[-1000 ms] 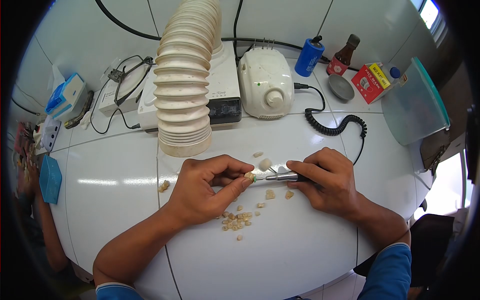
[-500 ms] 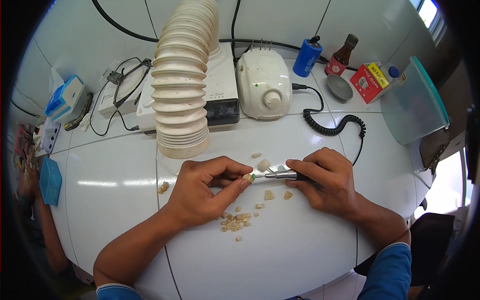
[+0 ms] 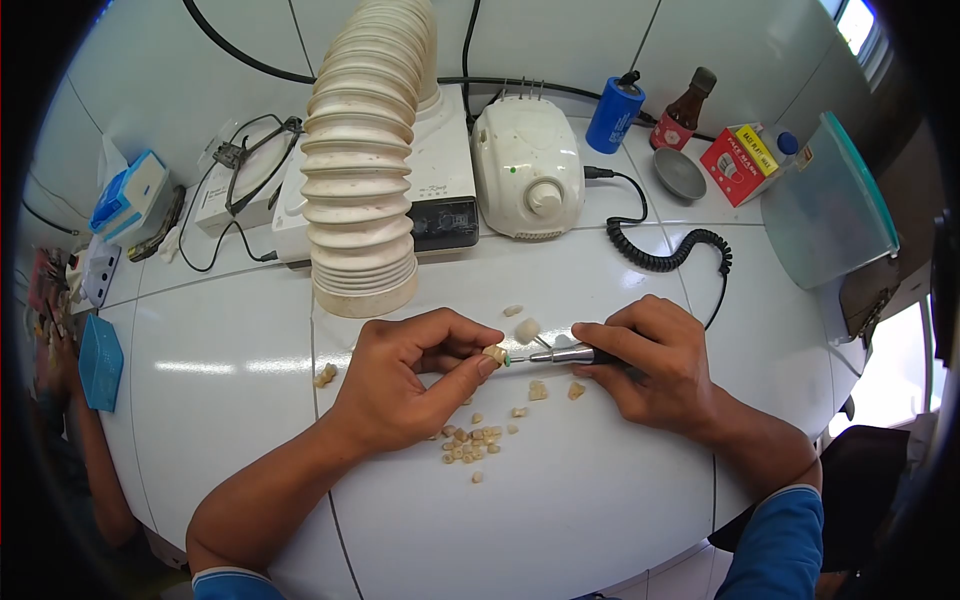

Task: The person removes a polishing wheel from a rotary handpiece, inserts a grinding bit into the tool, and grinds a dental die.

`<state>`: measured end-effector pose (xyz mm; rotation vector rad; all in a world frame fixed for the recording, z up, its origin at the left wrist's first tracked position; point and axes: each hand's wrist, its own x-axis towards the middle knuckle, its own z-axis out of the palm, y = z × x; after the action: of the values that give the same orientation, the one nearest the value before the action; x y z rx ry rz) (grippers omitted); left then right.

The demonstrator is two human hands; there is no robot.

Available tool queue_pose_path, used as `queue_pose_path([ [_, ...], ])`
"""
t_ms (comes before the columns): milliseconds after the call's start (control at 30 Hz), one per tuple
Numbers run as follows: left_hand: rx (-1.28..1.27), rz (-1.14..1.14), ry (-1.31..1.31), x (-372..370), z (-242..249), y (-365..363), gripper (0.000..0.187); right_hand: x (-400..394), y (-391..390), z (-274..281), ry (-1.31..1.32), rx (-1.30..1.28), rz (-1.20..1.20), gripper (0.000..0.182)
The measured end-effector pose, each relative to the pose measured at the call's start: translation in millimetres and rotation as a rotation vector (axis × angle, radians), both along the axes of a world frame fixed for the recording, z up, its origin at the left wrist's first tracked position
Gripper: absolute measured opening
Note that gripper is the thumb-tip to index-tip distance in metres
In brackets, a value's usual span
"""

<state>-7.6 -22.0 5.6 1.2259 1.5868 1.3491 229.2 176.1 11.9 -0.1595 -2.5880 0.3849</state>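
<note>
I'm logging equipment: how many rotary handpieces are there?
1 rotary handpiece, in the right hand, pointed at the tan piece in the left hand. Another may be hidden at the dim left edge.

A white tabletop [image 3: 590, 510] bears beige pieces [image 3: 468, 457], a coiled cord [image 3: 657, 264] and grey dish [image 3: 679, 175].

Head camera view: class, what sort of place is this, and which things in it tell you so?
Probably a small workshop, perhaps a dental lab: there is a rotary handpiece, a white control unit with a knob, and a scatter of small tooth-like pieces.
</note>
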Motion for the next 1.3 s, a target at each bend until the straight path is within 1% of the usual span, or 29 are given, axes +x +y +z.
queue_pose_path([
  [67,-0.001,-0.008,0.013,-0.3,-0.5,0.1,0.021,0.2,0.1,-0.2,0.002,-0.013,-0.015,0.039],
  [133,0.034,-0.014,0.026,-0.5,-2.8,0.4,0.021,1.1,0.7,0.0,-0.017,-0.024,-0.030,0.048],
  [167,0.035,-0.014,0.029,-0.4,-3.1,0.1,0.021,1.4,0.5,0.5,-0.013,-0.024,-0.029,0.048],
  [367,0.012,-0.016,0.010,-1.3,-2.6,0.6,0.018,1.1,0.9,2.0,-0.028,-0.029,-0.019,0.047],
  [433,0.033,-0.016,0.017,-0.8,-3.5,0.6,0.016,-0.2,-0.5,2.3,0.007,-0.034,-0.019,0.038],
  [767,0.018,-0.020,0.001,-0.1,-1.1,0.4,0.011,0.4,0.5,-0.1,0.008,-0.036,-0.022,0.038],
  [833,0.019,-0.010,-0.020,0.3,-0.4,0.7,0.010,1.8,1.4,0.7,-0.022,-0.033,-0.021,0.046],
  [967,-0.013,-0.009,-0.015,-2.7,-3.1,0.1,0.013,0.9,1.9,-0.4,-0.005,-0.045,-0.028,0.046],
  [1033,-0.019,-0.003,-0.042,-1.6,-3.4,0.3,0.014,0.2,0.9,-0.9,0.027,-0.061,-0.030,0.038],
  [1300,0.006,-0.019,-0.017,-1.8,-4.4,0.3,0.015,0.8,0.2,2.0,0.004,-0.054,-0.003,0.039],
])
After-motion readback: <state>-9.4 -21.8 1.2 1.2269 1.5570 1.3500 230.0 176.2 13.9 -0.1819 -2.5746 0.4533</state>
